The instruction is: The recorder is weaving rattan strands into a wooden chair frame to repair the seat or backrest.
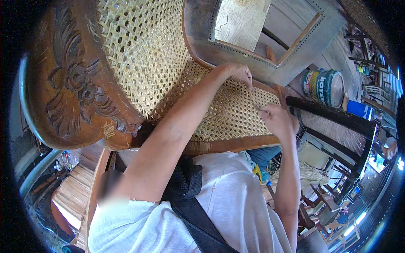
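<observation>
White-shirted torso, L hand (239, 74) fingers bent on cane weave (168, 63), R hand (276, 119) pinching strand (258, 109), hands apart

Both hands (240, 75) (276, 120) on cane panel (168, 63), carved frame (76, 84) left, can (324, 86) right

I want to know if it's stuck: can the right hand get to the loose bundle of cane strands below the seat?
Probably yes. The right hand rests on the woven cane seat, and the bundle of cane strands lies just beyond the wooden frame, with nothing between.
</observation>
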`<state>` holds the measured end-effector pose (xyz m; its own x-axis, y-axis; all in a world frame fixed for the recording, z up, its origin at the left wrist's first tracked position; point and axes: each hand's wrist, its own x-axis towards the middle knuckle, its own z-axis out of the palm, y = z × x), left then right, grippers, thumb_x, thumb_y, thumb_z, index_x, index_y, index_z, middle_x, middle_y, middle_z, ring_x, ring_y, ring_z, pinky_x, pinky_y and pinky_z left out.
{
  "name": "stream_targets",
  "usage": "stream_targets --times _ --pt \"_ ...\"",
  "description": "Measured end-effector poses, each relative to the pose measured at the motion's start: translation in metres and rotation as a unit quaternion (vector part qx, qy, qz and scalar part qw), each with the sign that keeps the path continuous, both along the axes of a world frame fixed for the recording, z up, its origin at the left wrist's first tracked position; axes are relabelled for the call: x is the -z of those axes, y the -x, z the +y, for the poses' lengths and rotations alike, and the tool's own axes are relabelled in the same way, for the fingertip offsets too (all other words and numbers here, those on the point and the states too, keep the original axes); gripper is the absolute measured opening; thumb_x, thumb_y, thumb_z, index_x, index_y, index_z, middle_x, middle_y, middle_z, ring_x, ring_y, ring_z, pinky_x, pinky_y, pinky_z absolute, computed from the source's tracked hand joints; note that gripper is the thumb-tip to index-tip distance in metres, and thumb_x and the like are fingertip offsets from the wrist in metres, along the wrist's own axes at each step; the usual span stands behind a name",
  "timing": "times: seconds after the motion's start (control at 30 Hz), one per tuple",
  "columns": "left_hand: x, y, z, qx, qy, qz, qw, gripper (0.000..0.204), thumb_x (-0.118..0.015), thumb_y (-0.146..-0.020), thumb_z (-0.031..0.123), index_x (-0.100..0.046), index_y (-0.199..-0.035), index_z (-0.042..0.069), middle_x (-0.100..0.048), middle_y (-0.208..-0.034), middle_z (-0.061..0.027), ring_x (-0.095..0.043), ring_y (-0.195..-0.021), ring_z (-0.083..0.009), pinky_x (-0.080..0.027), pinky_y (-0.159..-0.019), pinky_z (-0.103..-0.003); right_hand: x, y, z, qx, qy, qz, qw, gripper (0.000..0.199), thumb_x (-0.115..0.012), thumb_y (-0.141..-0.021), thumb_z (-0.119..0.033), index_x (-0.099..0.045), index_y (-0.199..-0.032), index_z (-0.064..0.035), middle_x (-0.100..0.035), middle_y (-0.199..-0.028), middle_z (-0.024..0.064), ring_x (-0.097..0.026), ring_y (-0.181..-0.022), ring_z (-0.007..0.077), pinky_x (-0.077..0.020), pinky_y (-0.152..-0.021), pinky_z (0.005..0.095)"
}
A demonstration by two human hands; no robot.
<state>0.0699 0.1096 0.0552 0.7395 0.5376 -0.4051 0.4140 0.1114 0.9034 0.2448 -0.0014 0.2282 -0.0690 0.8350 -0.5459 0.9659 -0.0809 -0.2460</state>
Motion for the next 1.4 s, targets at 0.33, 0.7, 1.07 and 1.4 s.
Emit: stream_targets --times 0.33,0.7,1.07,1.4 --pt "0.009 -0.007 0.002 -0.008 -0.018 0.046 0.999 0.038 -0.076 -0.068 0.035 -0.073 -0.093 0.007 -0.071 -0.087 -0.0087 -0.064 -0.073 -0.0202 -0.052 -0.068 -0.036 0.026 0.022 0.029 -0.077 0.1 -0.105 0.986 0.023 -0.059 -0.08 -0.024 -0.068 -0.083 -0.0033 -0.066 -0.091 0.0227 -0.064 -0.09 0.0387 -0.0503 -0.081 0.0462" --pt "0.025 -0.021 0.008 0.128 -0.085 0.052 0.987 0.036 -0.077 -0.07 0.034 -0.074 -0.095 0.009 -0.071 -0.087 -0.0054 -0.064 -0.076 -0.0167 -0.05 -0.068 -0.035 0.049 -0.005 0.028 0.0 0.122 0.062 0.991 0.031 -0.062 -0.08 -0.024 -0.063 -0.067 0.0034 -0.059 -0.067 0.0246 -0.064 -0.066 0.0328 -0.0486 -0.066 0.0421" --pt "0.008 -0.029 -0.014 0.095 -0.132 0.107 0.981 0.034 -0.075 -0.071 0.038 -0.073 -0.094 0.013 -0.071 -0.085 -0.0085 -0.065 -0.077 -0.0228 -0.05 -0.07 -0.039 0.074 -0.003 -0.002 0.059 -0.019 0.03 0.998 0.033 -0.069 -0.082 -0.034 -0.067 -0.089 -0.0012 -0.064 -0.071 0.0184 -0.062 -0.065 0.0269 -0.0467 -0.064 0.0384" --pt "-0.022 -0.016 -0.043 0.053 -0.122 0.056 0.99 0.025 -0.073 -0.07 0.022 -0.072 -0.09 0.007 -0.071 -0.087 -0.0127 -0.067 -0.081 -0.023 -0.052 -0.074 -0.036 0.064 -0.052 -0.027 0.106 -0.066 0.212 0.969 0.011 -0.059 -0.078 -0.011 -0.055 -0.084 -0.0035 -0.059 -0.07 0.0107 -0.059 -0.065 0.0241 -0.045 -0.061 0.0372"
